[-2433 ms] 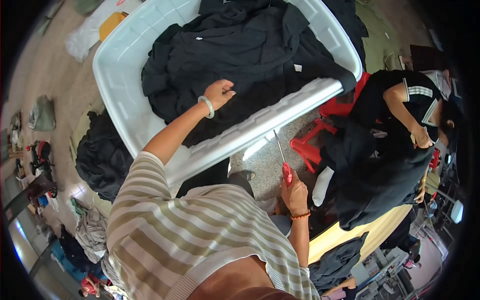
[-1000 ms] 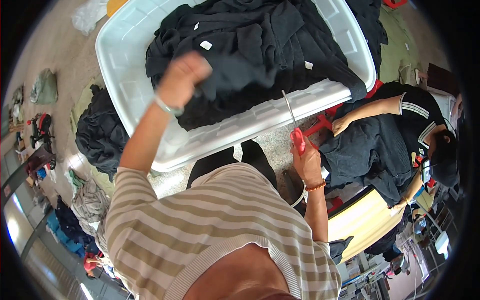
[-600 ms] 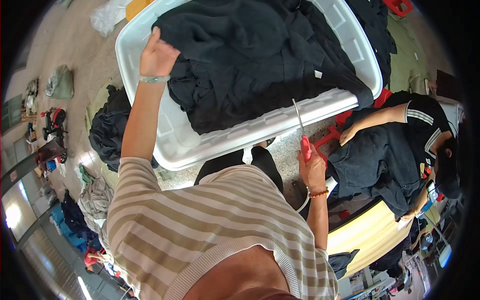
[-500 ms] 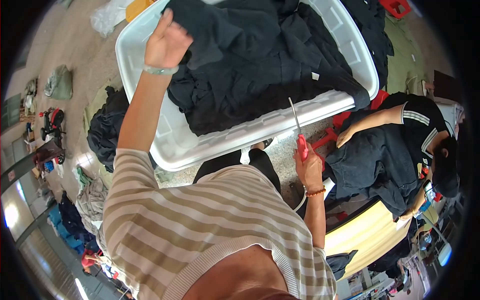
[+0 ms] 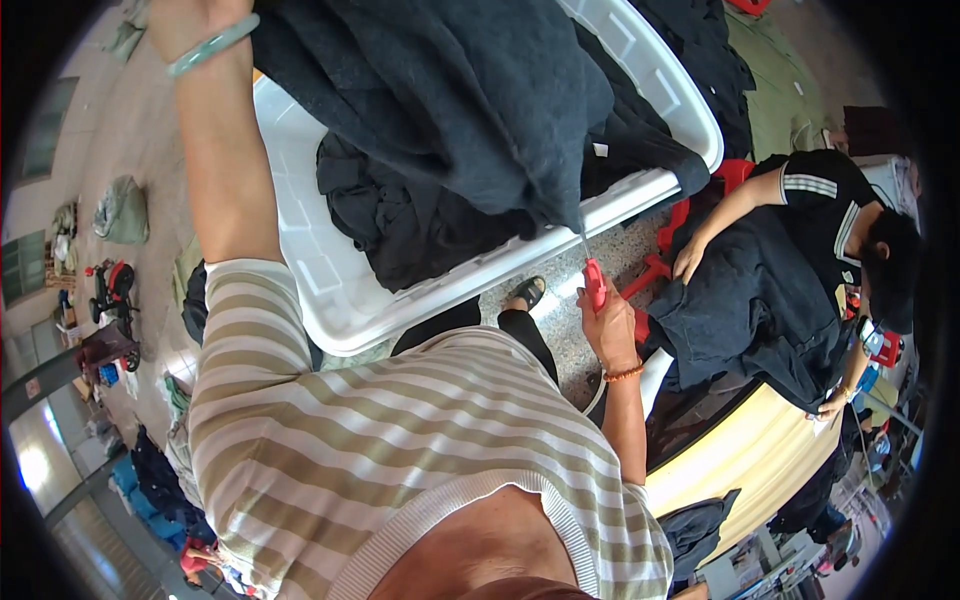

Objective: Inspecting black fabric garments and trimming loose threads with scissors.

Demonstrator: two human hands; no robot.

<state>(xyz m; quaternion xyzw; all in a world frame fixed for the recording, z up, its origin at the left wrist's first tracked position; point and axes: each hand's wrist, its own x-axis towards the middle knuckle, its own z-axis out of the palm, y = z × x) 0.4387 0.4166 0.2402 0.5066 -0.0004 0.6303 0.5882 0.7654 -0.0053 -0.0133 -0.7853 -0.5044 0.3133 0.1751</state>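
A dark black garment (image 5: 430, 100) is raised over a white plastic tub (image 5: 345, 325). My left hand (image 5: 205, 14) is at the upper left by the garment's edge, partly cut off by the picture's top; the lifted cloth hangs from it. A pale green bangle (image 5: 215, 44) circles that wrist. My right hand (image 5: 612, 325) is closed round a red-handled tool (image 5: 596, 284) with a thin metal blade, just outside the tub's near rim. The blade points at the hanging corner of the garment, which hides its tip. More black clothes (image 5: 400, 230) lie in the tub.
To the right, a co-worker (image 5: 840, 210) sits with a black garment (image 5: 745, 310) over the lap. Red stools (image 5: 735, 175) are beside the tub. A pale yellow board (image 5: 765, 465) stands at the lower right. More black clothing (image 5: 700, 60) lies beyond the tub.
My left hand has moved up and left, and the garment is now lifted toward me, covering much of the tub. The tool in my right hand has its tip behind the cloth.
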